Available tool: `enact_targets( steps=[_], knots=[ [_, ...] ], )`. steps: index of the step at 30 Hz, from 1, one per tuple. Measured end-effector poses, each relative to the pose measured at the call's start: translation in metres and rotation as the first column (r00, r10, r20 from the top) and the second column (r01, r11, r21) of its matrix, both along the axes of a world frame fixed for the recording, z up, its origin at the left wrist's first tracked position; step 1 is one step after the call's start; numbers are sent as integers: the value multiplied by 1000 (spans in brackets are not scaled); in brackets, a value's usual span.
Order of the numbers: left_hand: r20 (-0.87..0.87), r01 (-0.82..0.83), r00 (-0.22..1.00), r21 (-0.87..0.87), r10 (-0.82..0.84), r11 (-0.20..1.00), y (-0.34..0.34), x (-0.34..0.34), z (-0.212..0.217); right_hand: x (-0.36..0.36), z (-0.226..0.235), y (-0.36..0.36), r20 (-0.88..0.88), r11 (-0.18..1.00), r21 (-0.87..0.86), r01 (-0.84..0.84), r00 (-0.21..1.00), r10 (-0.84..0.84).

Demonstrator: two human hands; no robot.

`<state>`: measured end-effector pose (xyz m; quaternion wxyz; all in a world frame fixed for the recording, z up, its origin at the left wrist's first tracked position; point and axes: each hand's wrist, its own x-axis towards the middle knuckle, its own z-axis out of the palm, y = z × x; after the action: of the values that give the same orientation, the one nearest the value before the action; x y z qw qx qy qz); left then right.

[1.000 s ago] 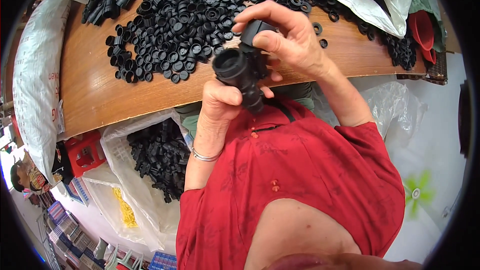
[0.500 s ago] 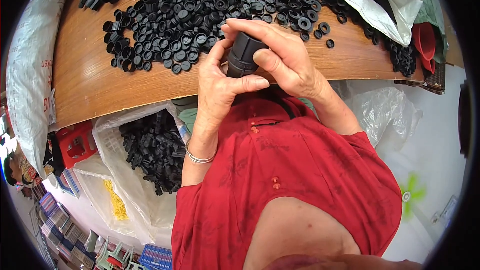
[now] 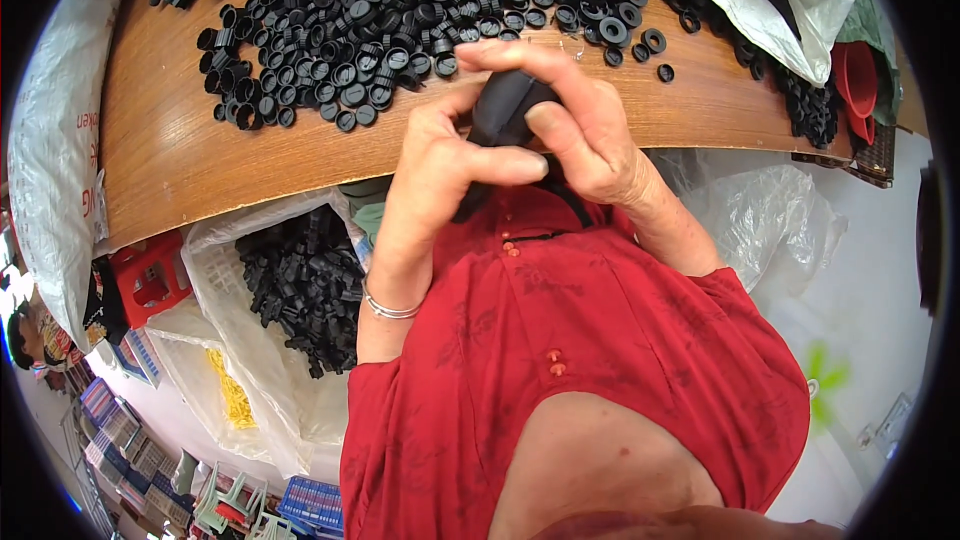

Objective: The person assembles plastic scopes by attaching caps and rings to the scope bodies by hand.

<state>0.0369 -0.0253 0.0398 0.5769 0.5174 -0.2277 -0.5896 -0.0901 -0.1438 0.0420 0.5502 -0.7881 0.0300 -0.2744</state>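
Observation:
Both my hands close around one black plastic part (image 3: 505, 110) just above the near edge of the wooden table (image 3: 200, 170). My left hand (image 3: 440, 175) wraps it from below and the left, thumb lying across its front. My right hand (image 3: 575, 125) covers its top and right side, fingers arched over it. Most of the part is hidden by my fingers. A large heap of small black ring-shaped caps (image 3: 400, 20) lies on the table right behind my hands. I wear a red shirt and a thin bracelet on my left wrist.
A clear bag holding many black parts (image 3: 300, 285) sits below the table at my left, beside a red crate (image 3: 150, 275). A white bag (image 3: 770, 0) lies at the table's back right, with a red scoop (image 3: 858, 75). White sack (image 3: 50, 140) on the left.
My hands have lowered from in front of my chest toward the table edge, and the black part, earlier open-end toward me, is now covered by my fingers.

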Motion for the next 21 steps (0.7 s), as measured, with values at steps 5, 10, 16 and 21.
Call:
enact_targets(
  steps=[5,10,16,21],
  knots=[
    [173,-110,978,-65,120,992,0,-16,5,-6,-16,2,58,997,-30,69,996,-67],
    [-255,-145,957,-7,139,989,16,-10,-3,-27,-15,20,-7,925,362,115,993,-121],
    [-134,-197,969,101,210,975,42,-23,-9,-58,-38,50,-339,756,629,182,939,57],
    [-178,-200,953,236,245,951,54,-47,-39,-73,-61,84,-166,65,986,154,945,283]
  ],
)
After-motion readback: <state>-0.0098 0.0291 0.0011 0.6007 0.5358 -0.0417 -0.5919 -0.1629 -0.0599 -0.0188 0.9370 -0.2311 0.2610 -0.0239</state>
